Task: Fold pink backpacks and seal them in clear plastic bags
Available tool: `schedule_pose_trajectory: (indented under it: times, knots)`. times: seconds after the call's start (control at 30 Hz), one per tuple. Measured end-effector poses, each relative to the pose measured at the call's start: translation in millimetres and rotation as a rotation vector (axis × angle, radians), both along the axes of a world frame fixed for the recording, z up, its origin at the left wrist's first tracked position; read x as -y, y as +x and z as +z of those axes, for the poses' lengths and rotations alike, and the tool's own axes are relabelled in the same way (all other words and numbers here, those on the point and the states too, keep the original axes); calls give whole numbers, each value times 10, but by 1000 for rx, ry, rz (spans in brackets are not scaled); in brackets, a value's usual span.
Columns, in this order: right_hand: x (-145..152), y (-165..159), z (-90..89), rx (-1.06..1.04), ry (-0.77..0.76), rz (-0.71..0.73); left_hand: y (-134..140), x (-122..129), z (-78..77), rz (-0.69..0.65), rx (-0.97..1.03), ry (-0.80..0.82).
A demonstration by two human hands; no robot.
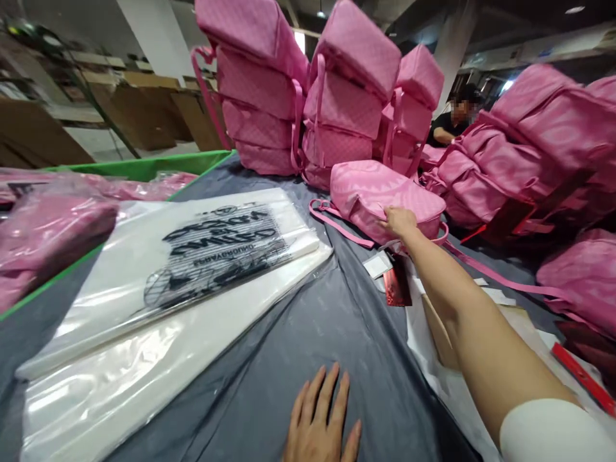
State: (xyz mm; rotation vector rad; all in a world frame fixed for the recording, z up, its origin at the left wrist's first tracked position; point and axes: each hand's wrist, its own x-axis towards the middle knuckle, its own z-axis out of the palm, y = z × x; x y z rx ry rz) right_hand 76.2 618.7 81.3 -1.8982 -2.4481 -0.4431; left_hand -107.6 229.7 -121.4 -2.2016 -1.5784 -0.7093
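My right hand (400,222) reaches forward with its fingers closed on the near edge of a pink backpack (380,186). The backpack lies on its side, its straps trailing on the cloth. A red hang tag (397,282) and a white tag (378,264) lie below it. My left hand (318,420) rests palm down with fingers outstretched on the dark grey cloth (308,321). To its left is a stack of clear plastic bags (216,250) with black printing.
Stacked pink backpacks (269,83) stand along the back, with a looser pile (520,147) at right. Bagged pink items (58,224) fill a green-edged bin (192,165) at left. A person (452,119) is behind the pile. A red strip (582,378) lies at right.
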Motion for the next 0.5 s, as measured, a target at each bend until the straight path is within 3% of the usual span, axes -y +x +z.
schedule_pose_trajectory:
  times: [0.13, 0.23, 0.3, 0.37, 0.43, 0.5]
  knots:
    - [101, -53, -121, 53, -11, -47, 70, 5, 2, 31, 71, 8]
    - [345, -27, 33, 62, 3, -71, 117, -21, -81, 20, 109, -30]
    - [534, 30, 332, 58, 49, -101, 138, -52, -115, 25, 163, -87]
    - [769, 147, 756, -20, 129, -138, 145, -87, -91, 50, 241, -159]
    - [1088, 354, 1197, -209, 210, -159, 148, -121, -10, 61, 321, -232]
    - [1526, 655, 1521, -444, 254, -152, 172, -151, 104, 32, 418, -294]
